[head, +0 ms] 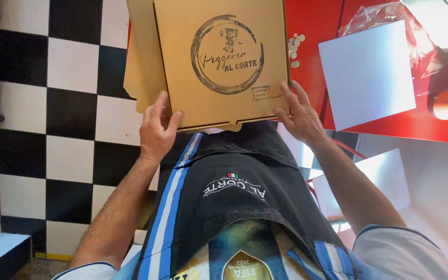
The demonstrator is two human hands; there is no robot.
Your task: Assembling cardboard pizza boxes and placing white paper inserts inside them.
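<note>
A brown cardboard pizza box (219,57) with a dark round print on its lid is held in front of my body, lid up. My left hand (156,127) grips its near left corner, thumb on top. My right hand (299,111) holds the near right corner with fingers spread along the lid's edge. A second layer of brown cardboard (138,72) sticks out under the box on the left. Below the box I see my dark apron and striped shirt.
A red counter (317,31) lies to the right with a white square sheet (366,72), crumpled clear plastic (385,13) and several small white bits (294,46). A black and white checkered floor (63,103) spreads to the left.
</note>
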